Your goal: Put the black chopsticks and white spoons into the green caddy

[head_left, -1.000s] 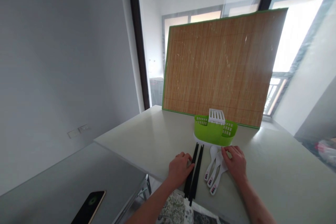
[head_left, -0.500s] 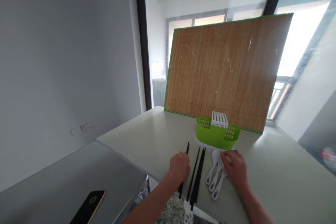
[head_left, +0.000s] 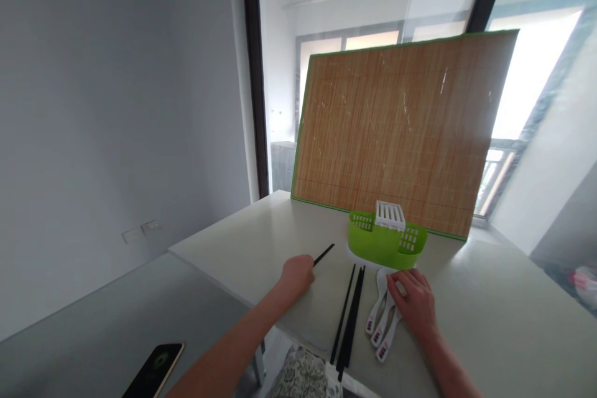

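Observation:
My left hand (head_left: pixel 298 277) is closed around black chopsticks (head_left: pixel 325 252), whose tips point away to the right above the white table (head_left: pixel 224 224). More black chopsticks (head_left: pixel 352 320) lie lengthwise between my hands, their near ends at the table's front edge. Three white spoons (head_left: pixel 383 318) are fanned out beside them, with small dark marks on the handle ends. Over the bowl end of the rightmost spoons rests my right hand (head_left: pixel 414 298), fingers curled and pinching there; its grip partly covers them. Just behind the spoons stands a green basket (head_left: pixel 380 247).
A white slotted rack (head_left: pixel 390 215) sits on the basket's rim. Behind it leans a large bamboo-patterned board (head_left: pixel 401 130) against the glass. At lower left, a phone (head_left: pixel 155 368) lies on a grey surface (head_left: pixel 196 311). Patterned cloth (head_left: pixel 303 373) shows below the table edge.
My left hand has moved left with the chopsticks, lifting them off their place by the others and tilting them to the right. My right hand stays at the spoons.

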Tool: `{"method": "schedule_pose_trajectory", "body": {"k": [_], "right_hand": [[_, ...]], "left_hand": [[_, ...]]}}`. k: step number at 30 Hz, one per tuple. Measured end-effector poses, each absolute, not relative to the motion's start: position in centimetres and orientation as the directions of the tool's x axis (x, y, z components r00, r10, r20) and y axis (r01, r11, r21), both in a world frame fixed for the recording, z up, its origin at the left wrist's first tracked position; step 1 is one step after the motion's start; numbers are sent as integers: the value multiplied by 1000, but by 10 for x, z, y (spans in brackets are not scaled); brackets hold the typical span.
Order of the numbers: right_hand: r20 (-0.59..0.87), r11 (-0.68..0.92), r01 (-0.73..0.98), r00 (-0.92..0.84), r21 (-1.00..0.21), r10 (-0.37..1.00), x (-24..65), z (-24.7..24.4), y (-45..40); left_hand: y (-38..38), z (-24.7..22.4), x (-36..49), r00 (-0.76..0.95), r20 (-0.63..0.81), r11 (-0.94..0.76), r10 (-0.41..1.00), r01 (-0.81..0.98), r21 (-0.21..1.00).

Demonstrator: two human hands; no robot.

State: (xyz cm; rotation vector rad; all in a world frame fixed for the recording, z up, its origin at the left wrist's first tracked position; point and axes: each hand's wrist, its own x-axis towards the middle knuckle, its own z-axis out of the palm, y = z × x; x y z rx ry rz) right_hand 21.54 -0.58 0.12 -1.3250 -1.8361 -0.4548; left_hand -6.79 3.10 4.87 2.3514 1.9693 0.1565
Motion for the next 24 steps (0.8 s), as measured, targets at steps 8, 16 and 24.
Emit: {"method": "schedule_pose_trajectory", "body": {"k": [8,16,24], "right_hand": [[531,446,825,-219,-347,819,133,19,1],[475,495,738,-267,-459,838,85,27,26],[464,552,699,-343,-455,817,99,0,33]], "left_hand": [[33,86,-66,169,437,-406,883,743,532],[25,62,-48,85,549,-519,831,472,713],[29,51,-51,237,454,-510,859,318,799]]}}
